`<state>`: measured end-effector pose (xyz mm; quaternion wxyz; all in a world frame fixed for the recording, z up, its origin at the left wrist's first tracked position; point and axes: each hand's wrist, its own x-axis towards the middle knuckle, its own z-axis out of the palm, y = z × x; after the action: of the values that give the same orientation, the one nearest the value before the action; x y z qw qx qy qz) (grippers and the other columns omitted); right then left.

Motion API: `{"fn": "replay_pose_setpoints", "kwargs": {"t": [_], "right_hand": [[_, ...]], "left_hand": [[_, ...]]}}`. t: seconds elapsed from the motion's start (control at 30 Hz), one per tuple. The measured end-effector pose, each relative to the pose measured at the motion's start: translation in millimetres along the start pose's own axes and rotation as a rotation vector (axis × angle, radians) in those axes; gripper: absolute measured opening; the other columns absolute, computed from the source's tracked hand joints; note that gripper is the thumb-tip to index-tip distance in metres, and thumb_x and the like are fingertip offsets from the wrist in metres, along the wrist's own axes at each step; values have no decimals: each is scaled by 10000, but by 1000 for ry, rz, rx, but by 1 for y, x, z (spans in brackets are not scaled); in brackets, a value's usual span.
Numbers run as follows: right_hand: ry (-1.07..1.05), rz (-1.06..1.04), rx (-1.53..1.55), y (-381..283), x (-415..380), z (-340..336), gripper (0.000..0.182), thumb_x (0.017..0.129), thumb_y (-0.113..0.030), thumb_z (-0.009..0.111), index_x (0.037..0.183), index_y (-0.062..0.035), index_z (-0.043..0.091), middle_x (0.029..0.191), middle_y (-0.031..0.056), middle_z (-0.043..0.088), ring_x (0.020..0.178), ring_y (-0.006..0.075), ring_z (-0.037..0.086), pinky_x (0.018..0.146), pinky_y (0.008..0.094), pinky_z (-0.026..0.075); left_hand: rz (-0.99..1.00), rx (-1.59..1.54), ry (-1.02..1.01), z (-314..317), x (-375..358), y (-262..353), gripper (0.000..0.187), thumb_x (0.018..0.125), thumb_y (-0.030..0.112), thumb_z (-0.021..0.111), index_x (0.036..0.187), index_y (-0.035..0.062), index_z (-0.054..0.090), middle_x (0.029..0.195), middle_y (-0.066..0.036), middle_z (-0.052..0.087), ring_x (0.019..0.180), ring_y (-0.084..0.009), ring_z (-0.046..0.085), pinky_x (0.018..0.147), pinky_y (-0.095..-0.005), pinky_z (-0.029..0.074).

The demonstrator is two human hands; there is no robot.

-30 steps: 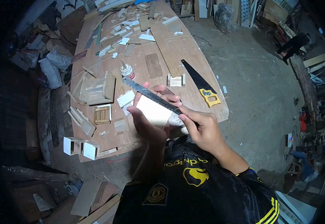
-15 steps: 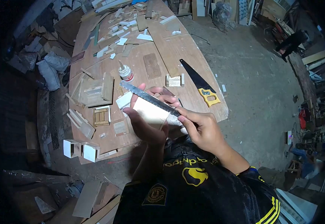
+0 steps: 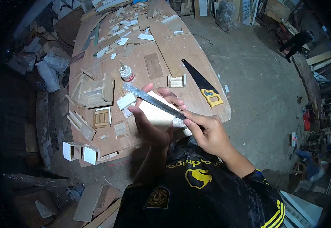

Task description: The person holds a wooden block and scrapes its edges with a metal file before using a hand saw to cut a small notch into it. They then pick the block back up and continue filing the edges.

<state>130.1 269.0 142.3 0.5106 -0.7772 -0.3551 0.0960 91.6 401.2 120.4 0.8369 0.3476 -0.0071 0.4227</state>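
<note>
My left hand [image 3: 150, 127] is wrapped from beneath and the sides around a pale wooden piece [image 3: 156, 113], whose flat face is brightly lit. In my right hand [image 3: 207, 131] is a long, narrow, dark metal blade [image 3: 154, 100], gripped at its near end between thumb and fingers. The blade lies slantwise across the top of the wooden piece, its whitish, smeared tip reaching past my left fingers. Just beyond the tip stands an open glue bottle [image 3: 127, 74] with a stick in it. A small white-faced block [image 3: 126, 101] sits left of my left hand.
A handsaw [image 3: 201, 81] with a yellow handle lies at the table's [image 3: 184, 47] right edge. Several wooden assemblies, including a larger box-like one [image 3: 97, 91], stand on the left. Wood offcuts [image 3: 146, 37] are scattered over the far end. A person [image 3: 297, 43] is at the far right.
The view has shifted slightly, and the blade's tip sits a little lower and to the right. Both hands keep their hold on the blade and the wooden piece.
</note>
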Motion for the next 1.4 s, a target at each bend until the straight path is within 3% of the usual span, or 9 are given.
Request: {"fn": "replay_pose_setpoints", "kwargs": {"t": [0.17, 0.23, 0.27, 0.7, 1.1, 1.17, 1.23, 1.33, 1.4], "right_hand": [[14, -23, 11, 0, -6, -1, 246, 874, -67, 595, 1098, 6, 665, 863, 250, 661, 714, 338, 689, 627, 357, 529], [32, -43, -62, 0, -11, -2, 238, 871, -67, 603, 1088, 4, 670, 840, 245, 663, 700, 336, 689, 610, 354, 526], [32, -42, -62, 0, -11, -2, 238, 871, -67, 603, 1088, 4, 670, 840, 245, 663, 700, 336, 689, 610, 354, 526], [3, -51, -67, -5, -13, 0, 246, 855, -62, 622, 1085, 14, 665, 820, 246, 656, 669, 336, 678, 610, 361, 523], [-61, -71, -63, -12, -16, 6, 233, 864, -64, 614, 1082, 0, 667, 805, 238, 660, 642, 310, 678, 588, 345, 514], [-122, -45, -91, -14, -18, 4, 227, 868, -61, 612, 1080, 2, 666, 810, 236, 664, 635, 297, 681, 589, 336, 515], [34, -25, 32, -13, -19, 4, 220, 875, -52, 609, 1080, 9, 663, 795, 228, 667, 627, 267, 684, 587, 321, 510], [76, -45, 34, -9, -14, 2, 219, 878, -48, 609, 1081, 18, 659, 778, 225, 665, 642, 260, 688, 588, 319, 505], [90, -54, 32, -7, -14, 2, 218, 880, -46, 609, 1081, 23, 658, 770, 223, 663, 650, 257, 690, 588, 318, 503]], "left_hand": [[17, 49, -12, 0, -1, 1, 739, 946, 426, 528, 1403, -47, 192, 1080, -240, 519, 777, -252, 647, 690, -392, 585], [20, 55, 27, -9, 9, 7, 741, 958, 558, 382, 1365, -52, 277, 1082, -212, 525, 764, -255, 646, 678, -395, 583], [63, 351, 55, -7, 8, 10, 796, 953, 635, 147, 1272, -72, 329, 994, -202, 521, 759, -288, 645, 658, -400, 561], [-13, 146, 41, -11, 2, 9, 758, 938, 641, 298, 1305, -20, 349, 1024, -192, 525, 762, -275, 639, 645, -422, 579], [53, 243, 48, -18, 1, 9, 767, 942, 651, 245, 1288, -24, 364, 1010, -174, 533, 733, -283, 636, 636, -442, 575], [-8, 40, -8, -19, 3, 10, 780, 937, 660, 238, 1290, -25, 361, 1008, -177, 534, 731, -294, 635, 635, -447, 572], [-38, -34, -13, -13, -3, 9, 806, 927, 680, 209, 1289, -23, 365, 1025, -180, 535, 737, -303, 634, 647, -458, 572], [96, 304, -96, -8, -2, 13, 826, 924, 687, 186, 1313, -25, 341, 1045, -180, 534, 765, -302, 641, 673, -464, 576], [-42, 182, 12, 2, -1, 21, 890, 883, 735, 94, 1223, -60, 308, 1004, -177, 545, 818, -275, 652, 709, -390, 573]]}}
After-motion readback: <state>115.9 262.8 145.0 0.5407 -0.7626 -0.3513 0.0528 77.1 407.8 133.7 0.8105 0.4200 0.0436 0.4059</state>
